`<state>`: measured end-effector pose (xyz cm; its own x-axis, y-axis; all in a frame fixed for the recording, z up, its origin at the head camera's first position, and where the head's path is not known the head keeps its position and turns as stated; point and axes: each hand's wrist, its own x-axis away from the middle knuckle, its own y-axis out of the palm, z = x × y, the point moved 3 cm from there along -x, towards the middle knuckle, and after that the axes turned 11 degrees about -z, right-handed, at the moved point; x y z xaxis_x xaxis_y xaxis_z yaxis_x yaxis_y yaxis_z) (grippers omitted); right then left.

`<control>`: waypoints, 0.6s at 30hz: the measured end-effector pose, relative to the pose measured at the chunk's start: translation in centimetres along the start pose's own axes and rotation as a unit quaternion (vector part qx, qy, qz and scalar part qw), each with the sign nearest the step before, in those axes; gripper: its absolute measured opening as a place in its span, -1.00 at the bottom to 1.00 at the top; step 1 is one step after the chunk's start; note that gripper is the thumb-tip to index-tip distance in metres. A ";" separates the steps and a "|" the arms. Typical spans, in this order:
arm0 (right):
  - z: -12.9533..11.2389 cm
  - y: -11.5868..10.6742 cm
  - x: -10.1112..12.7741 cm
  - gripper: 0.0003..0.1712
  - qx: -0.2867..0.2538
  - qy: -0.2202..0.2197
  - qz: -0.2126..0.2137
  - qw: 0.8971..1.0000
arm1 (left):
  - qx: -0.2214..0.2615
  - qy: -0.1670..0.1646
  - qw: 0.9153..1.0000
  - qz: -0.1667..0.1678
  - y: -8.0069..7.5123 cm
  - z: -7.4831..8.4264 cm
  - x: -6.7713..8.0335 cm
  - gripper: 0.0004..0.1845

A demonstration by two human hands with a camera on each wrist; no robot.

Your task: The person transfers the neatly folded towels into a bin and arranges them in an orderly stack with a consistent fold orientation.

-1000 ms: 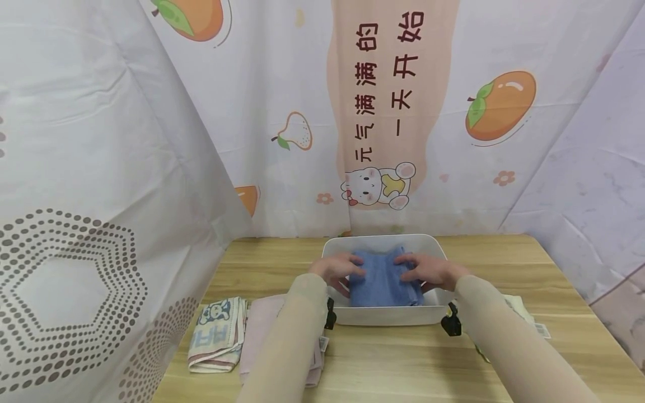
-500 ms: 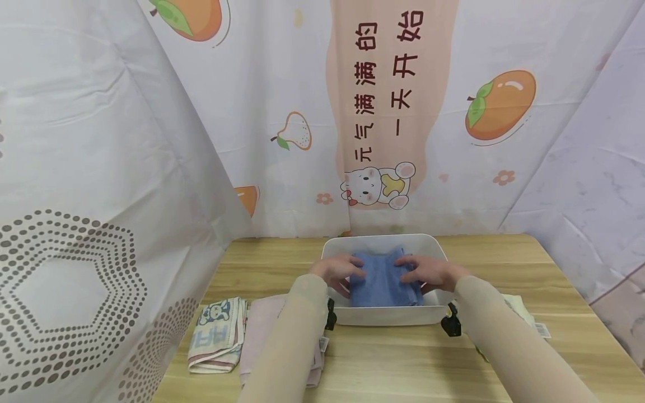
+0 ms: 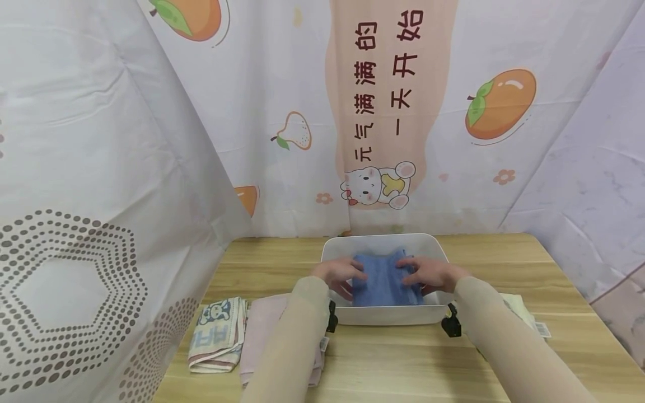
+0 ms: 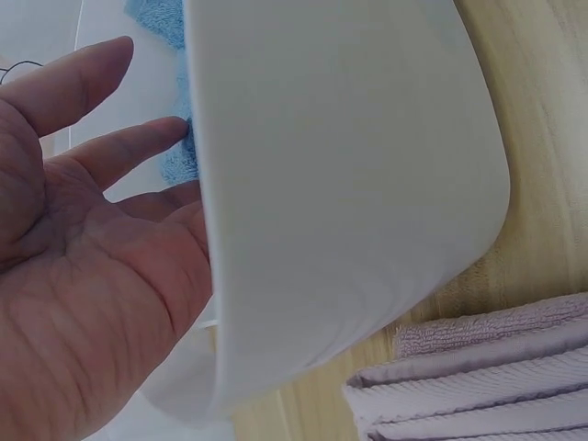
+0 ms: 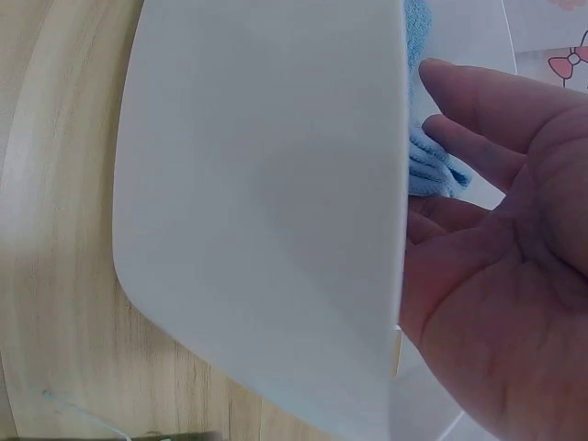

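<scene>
A folded blue towel (image 3: 384,282) lies inside a white plastic bin (image 3: 388,317) near the back of the table. My left hand (image 3: 341,273) reaches over the bin's left side, its loosely extended fingers at the towel's left edge. From the opposite side my right hand (image 3: 432,272) does the same, with fingertips on the towel's right part. In the left wrist view, the thumb stands off from the blue towel (image 4: 181,138) and one fingertip meets it. The right wrist view has the fingers beside the towel's folded layers (image 5: 432,165); the bin wall hides some fingers.
On the wooden table (image 3: 388,364), left of the bin, lie a folded printed towel (image 3: 216,336) and a pink folded towel (image 3: 259,336). A pale yellow-green cloth (image 3: 519,310) is partly hidden by the right sleeve. A printed curtain (image 3: 302,168) hangs behind.
The blue towel's left edge has shifted slightly right, and my left hand has moved slightly right with it. My right hand has barely moved.
</scene>
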<state>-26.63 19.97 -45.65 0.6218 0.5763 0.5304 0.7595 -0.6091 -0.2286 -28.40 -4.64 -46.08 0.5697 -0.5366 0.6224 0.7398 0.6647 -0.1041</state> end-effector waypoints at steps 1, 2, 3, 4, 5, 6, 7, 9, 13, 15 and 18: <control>0.0 0.0 0.0 -0.25 0.000 0.000 0.000 1.000 | 0.000 -0.001 1.000 -0.001 0.0 0.0 0.0 -0.34; 0.0 0.0 0.0 -0.25 -0.001 0.000 -0.001 1.000 | 0.000 -0.001 1.000 -0.001 0.0 0.0 0.0 -0.34; 0.1 0.0 0.0 -0.25 -0.002 0.000 -0.001 1.000 | 0.001 -0.001 1.000 -0.001 0.0 -0.1 0.1 -0.34; 0.1 0.0 0.0 -0.25 -0.003 0.000 -0.001 1.000 | 0.002 -0.001 1.000 -0.001 -0.1 -0.1 0.1 -0.34; 0.1 0.0 0.1 -0.25 -0.004 -0.001 0.000 1.000 | 0.003 -0.001 1.000 0.000 -0.1 -0.1 0.1 -0.34; 0.1 0.0 0.1 -0.25 -0.004 -0.003 0.000 1.000 | 0.005 -0.001 1.000 0.000 -0.1 -0.1 0.1 -0.34; 0.1 0.0 0.2 -0.25 -0.005 -0.005 0.000 1.000 | 0.009 0.000 1.000 0.000 -0.1 -0.1 0.2 -0.33; 0.2 -0.1 0.2 -0.25 -0.009 -0.008 0.000 1.000 | 0.012 0.001 1.000 -0.001 -0.2 -0.1 0.2 -0.32; 0.2 -0.2 0.4 -0.25 -0.009 -0.013 0.000 1.000 | 0.016 0.006 1.000 -0.004 -0.3 0.0 0.3 -0.32; 0.3 -0.2 0.4 -0.25 -0.004 -0.011 0.004 1.000 | 0.017 0.010 1.000 -0.004 -0.3 0.1 0.5 -0.32; 0.5 -0.4 0.4 -0.26 0.000 -0.006 0.012 1.000 | 0.023 0.015 1.000 -0.009 -0.4 0.1 0.7 -0.32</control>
<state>-26.56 20.75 -45.78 0.6415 0.5686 0.5149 0.7447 -0.6228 -0.2400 -28.32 -5.19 -45.49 0.5674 -0.5639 0.6001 0.7331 0.6778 -0.0563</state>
